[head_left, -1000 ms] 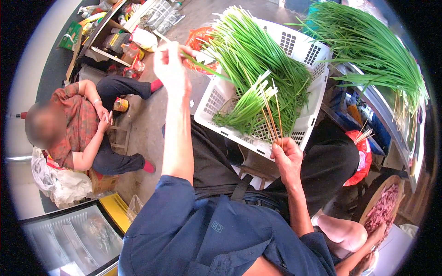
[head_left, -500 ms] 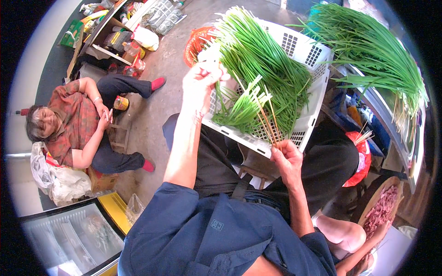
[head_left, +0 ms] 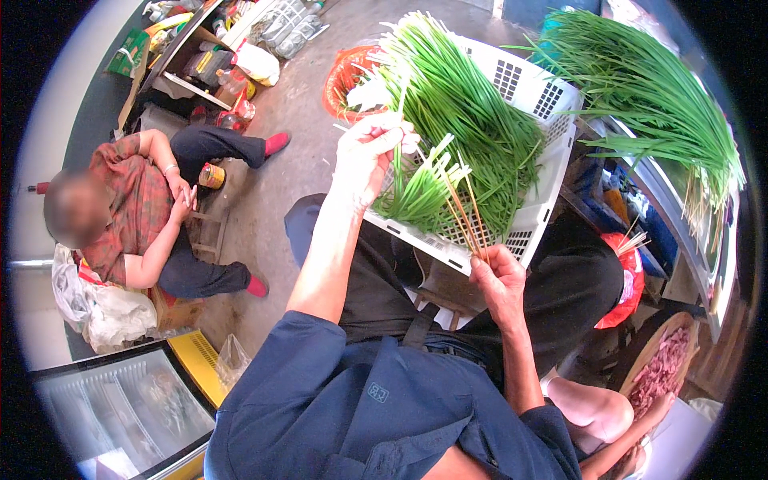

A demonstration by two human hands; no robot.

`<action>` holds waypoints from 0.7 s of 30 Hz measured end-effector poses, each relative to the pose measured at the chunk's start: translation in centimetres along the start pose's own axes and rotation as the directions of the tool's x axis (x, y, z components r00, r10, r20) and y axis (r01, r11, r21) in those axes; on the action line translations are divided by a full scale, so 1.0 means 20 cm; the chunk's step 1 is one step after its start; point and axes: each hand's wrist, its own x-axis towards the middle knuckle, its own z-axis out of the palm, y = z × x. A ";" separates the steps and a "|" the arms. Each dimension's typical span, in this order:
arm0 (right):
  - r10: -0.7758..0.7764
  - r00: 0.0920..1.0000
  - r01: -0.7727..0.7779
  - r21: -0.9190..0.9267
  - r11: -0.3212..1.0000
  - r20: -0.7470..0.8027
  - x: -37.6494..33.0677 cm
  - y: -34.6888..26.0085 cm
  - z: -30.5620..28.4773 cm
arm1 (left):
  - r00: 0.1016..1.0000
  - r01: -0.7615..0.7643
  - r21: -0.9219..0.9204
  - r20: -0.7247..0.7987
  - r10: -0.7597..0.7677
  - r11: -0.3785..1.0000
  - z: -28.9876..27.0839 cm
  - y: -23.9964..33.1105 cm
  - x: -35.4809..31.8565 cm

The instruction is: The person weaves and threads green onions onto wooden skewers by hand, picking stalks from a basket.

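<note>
My left hand (head_left: 370,152) is closed in a pinch beside the near left part of a white perforated plastic basket (head_left: 524,84). A thin pale stalk, apparently a garlic chive, sticks up from its fingertips. My right hand (head_left: 500,280) grips the lower ends of several thin wooden skewers (head_left: 466,220) at the basket's near edge. Toward the skewers' far ends sits a short folded bundle of green chives (head_left: 428,180); how it is fixed on them is hard to make out. A large heap of long green chives (head_left: 452,96) fills much of the basket.
More chives (head_left: 640,88) lie on a stand at the right. A red plastic bag (head_left: 340,88) is beyond the basket, and another red bag (head_left: 624,280) holds sticks. A seated person (head_left: 132,208) is at left. Another person's arm (head_left: 632,436) reaches a round tray (head_left: 620,356) of pinkish pieces.
My left hand has come back toward me and slightly right, with a pale stalk now showing at its fingertips. My right hand and the skewers have stayed nearly still.
</note>
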 end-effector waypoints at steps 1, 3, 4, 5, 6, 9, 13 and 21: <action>0.002 1.000 -0.002 -0.008 1.000 -0.001 0.00 0.00 0.00 | 1.000 0.001 -0.001 0.000 -0.001 1.000 0.00 0.00 0.00; 0.011 1.000 -0.011 -0.023 1.000 -0.001 0.00 0.00 0.00 | 1.000 -0.023 0.031 -0.021 0.024 0.999 0.01 0.00 0.00; 0.019 1.000 -0.019 -0.037 0.999 -0.002 0.00 0.00 0.00 | 0.999 -0.024 0.031 -0.022 0.024 0.999 0.02 0.00 0.00; 0.020 1.000 -0.020 -0.037 0.999 0.000 0.00 0.00 0.00 | 0.998 -0.030 0.052 -0.046 0.033 0.998 0.03 0.00 0.00; 0.024 1.000 -0.024 -0.035 0.999 -0.002 0.01 0.00 0.00 | 0.997 -0.037 0.074 -0.070 0.042 0.997 0.03 0.00 0.00; 0.027 1.000 -0.027 -0.025 0.999 -0.001 0.01 -0.01 0.01 | 0.999 -0.009 0.011 -0.046 0.010 1.000 0.02 0.00 0.01; 0.031 1.000 -0.031 -0.032 0.999 0.007 0.01 -0.01 0.00 | 0.998 -0.006 0.040 -0.064 0.008 0.999 0.03 0.00 0.01; 0.046 0.999 -0.046 -0.037 0.998 -0.007 0.01 -0.02 0.01 | 0.998 -0.051 0.082 -0.022 0.053 0.995 -0.01 -0.03 0.02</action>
